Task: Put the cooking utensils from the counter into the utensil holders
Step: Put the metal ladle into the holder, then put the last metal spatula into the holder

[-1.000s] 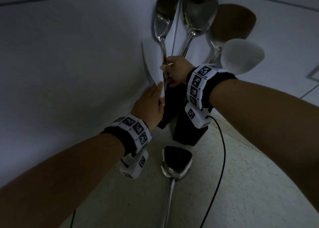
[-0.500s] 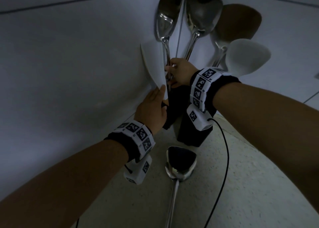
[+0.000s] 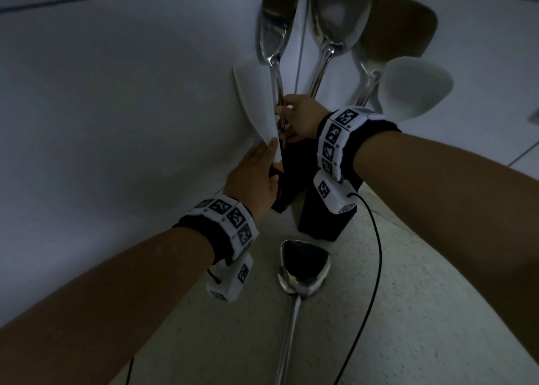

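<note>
Two black utensil holders stand in the wall corner, the left holder (image 3: 287, 180) narrow, the right holder (image 3: 323, 221) wider. My right hand (image 3: 300, 117) grips the handle of a long steel spoon (image 3: 275, 25) standing in the left holder. My left hand (image 3: 253, 177) rests against that holder, fingertips touching a white spatula (image 3: 256, 101) that leans on the wall. A steel spatula (image 3: 339, 14), a brown wooden spatula (image 3: 399, 27) and a white rice paddle (image 3: 414, 88) stand upright behind. One steel spatula (image 3: 303, 271) lies on the speckled counter (image 3: 408, 311).
White tiled walls (image 3: 116, 107) meet in a corner right behind the holders. A black cable (image 3: 376, 256) runs from my right wristband down across the counter, beside the lying spatula's long handle.
The white spatula has turned more broadside and risen a little by my left fingertips. My right hand stays on the steel spoon's handle; both hands hardly moved.
</note>
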### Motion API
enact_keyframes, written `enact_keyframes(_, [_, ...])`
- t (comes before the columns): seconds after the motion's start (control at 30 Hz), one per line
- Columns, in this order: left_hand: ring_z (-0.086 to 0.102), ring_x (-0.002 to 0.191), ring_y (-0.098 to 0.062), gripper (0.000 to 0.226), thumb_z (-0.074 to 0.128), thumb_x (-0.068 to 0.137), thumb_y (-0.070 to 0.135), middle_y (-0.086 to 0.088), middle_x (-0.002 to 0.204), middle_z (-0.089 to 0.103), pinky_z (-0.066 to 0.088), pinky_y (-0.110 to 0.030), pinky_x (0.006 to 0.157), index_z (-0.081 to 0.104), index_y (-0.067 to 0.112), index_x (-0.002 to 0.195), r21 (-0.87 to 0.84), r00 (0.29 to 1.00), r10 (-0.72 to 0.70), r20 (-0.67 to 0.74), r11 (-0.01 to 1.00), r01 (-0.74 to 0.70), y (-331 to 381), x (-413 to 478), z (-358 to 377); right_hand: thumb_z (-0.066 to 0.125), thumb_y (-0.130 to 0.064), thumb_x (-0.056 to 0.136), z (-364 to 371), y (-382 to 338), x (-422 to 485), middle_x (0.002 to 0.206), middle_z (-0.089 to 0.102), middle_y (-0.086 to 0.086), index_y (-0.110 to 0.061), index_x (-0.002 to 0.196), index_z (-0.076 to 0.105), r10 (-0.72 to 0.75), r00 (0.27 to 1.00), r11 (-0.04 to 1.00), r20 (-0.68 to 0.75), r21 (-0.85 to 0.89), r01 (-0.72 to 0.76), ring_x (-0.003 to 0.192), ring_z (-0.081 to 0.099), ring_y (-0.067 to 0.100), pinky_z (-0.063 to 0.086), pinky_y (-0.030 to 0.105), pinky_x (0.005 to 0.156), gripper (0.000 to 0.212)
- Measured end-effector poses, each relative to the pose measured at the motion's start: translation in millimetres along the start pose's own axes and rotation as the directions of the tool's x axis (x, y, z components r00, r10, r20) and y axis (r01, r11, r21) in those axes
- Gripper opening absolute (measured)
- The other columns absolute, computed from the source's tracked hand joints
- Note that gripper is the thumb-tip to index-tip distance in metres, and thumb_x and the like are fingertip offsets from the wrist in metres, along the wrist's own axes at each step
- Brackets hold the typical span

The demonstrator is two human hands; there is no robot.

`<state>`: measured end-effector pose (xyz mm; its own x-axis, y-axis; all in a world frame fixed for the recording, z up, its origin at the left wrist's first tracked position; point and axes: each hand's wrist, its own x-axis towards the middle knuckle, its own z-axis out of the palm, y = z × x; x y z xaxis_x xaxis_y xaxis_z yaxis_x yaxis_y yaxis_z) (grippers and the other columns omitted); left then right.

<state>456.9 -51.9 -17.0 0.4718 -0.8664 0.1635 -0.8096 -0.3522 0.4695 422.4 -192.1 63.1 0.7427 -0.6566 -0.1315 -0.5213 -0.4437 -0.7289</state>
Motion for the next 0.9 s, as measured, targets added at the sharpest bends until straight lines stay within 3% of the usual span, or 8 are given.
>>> enact_keyframes(0.07, [0.012,0.147,-0.020,0.066,0.043,0.097,0.020,-0.002,0.160,0.009,0.022,-0.038,0.120,0.004,0.023,0.150,-0.004,1.000,0.004,0.027,1.000,-0.003,-1.5,-1.2,-0.4,0.039,-0.024,0.101,0.5,0.5,-0.8,0.121,0.060,0.025,0.006,0.124,0.052,0.019,0.999,1.000,0.031,-0.019,-0.019,0.112,0.061,0.039,0.053,0.049,0.093,0.041])
enact_keyframes(0.13, [0.010,0.147,-0.020,0.067,0.044,0.096,0.020,-0.003,0.160,0.007,0.023,-0.042,0.119,0.003,0.027,0.149,-0.008,0.998,-0.008,0.055,1.000,0.008,-3.5,-2.7,0.1,0.040,-0.026,0.101,0.5,2.0,-1.2,0.124,0.059,0.025,0.005,0.123,0.053,0.048,0.997,0.999,0.058,0.000,-0.048,0.111,0.062,0.039,0.053,0.052,0.093,0.040])
enact_keyframes(0.3, [0.013,0.147,-0.023,0.067,0.045,0.096,0.023,-0.006,0.160,0.008,0.026,-0.041,0.119,0.005,0.031,0.149,0.058,0.996,-0.018,0.090,0.998,0.013,-7.0,-8.2,1.3,0.038,-0.020,0.100,-4.6,6.0,-7.0,0.125,0.063,0.021,-0.001,0.132,0.050,0.102,0.993,0.995,0.053,-0.025,-0.100,0.108,0.067,0.034,0.059,0.037,0.083,0.038])
enact_keyframes(0.43, [0.028,0.140,-0.028,0.063,0.048,0.094,0.022,-0.012,0.153,0.023,0.033,-0.042,0.113,0.015,0.023,0.148,0.070,0.997,-0.031,0.077,0.997,0.026,-1.3,-27.9,0.2,0.041,-0.009,0.099,-12.5,9.5,-26.6,0.138,0.050,0.024,0.006,0.141,0.036,0.131,0.991,0.983,0.037,0.125,-0.134,0.108,0.059,0.029,0.054,0.025,0.084,0.044])
enact_keyframes(0.53, [0.047,0.120,-0.030,0.047,0.050,0.091,0.017,-0.016,0.136,0.042,0.042,-0.039,0.099,0.036,0.008,0.135,-0.031,0.993,-0.105,0.046,0.994,0.106,10.4,-58.2,2.3,0.043,-0.011,0.098,-15.1,12.2,-60.7,0.129,0.055,0.025,0.000,0.131,0.046,0.083,0.987,0.977,-0.137,0.208,-0.053,0.084,0.058,0.027,0.054,0.033,0.072,0.035])
enact_keyframes(0.6, [0.053,0.109,-0.032,0.038,0.049,0.092,0.016,-0.018,0.126,0.051,0.045,-0.040,0.093,0.041,0.005,0.127,-0.017,0.979,-0.122,0.162,0.992,0.127,20.2,-77.0,7.3,0.043,-0.009,0.098,-14.4,18.2,-89.8,0.125,0.057,0.026,0.003,0.127,0.050,0.085,0.980,0.957,-0.182,0.287,-0.030,0.073,0.057,0.024,0.053,0.023,0.056,0.032])
enact_keyframes(0.73, [0.056,0.108,-0.035,0.029,0.048,0.093,0.015,-0.023,0.116,0.061,0.043,-0.038,0.091,0.053,-0.003,0.115,-0.052,0.923,-0.231,0.308,0.965,0.259,43.1,-103.9,20.1,0.043,-0.010,0.098,-7.9,39.9,-142.5,0.100,0.061,0.017,-0.004,0.116,0.052,0.152,0.986,0.907,-0.064,0.405,-0.113,0.063,0.057,0.015,0.053,0.024,0.060,0.021])
enact_keyframes(0.9, [0.060,0.112,-0.034,0.032,0.045,0.095,0.017,-0.021,0.120,0.063,0.048,-0.036,0.094,0.059,-0.002,0.116,0.066,0.762,-0.315,0.566,0.938,0.339,60.9,-148.9,38.1,0.043,-0.009,0.099,17.6,73.4,-196.3,0.075,0.060,0.005,-0.009,0.100,0.053,0.249,0.968,0.824,0.040,0.517,-0.233,0.061,0.058,0.016,0.053,0.023,0.054,0.010])
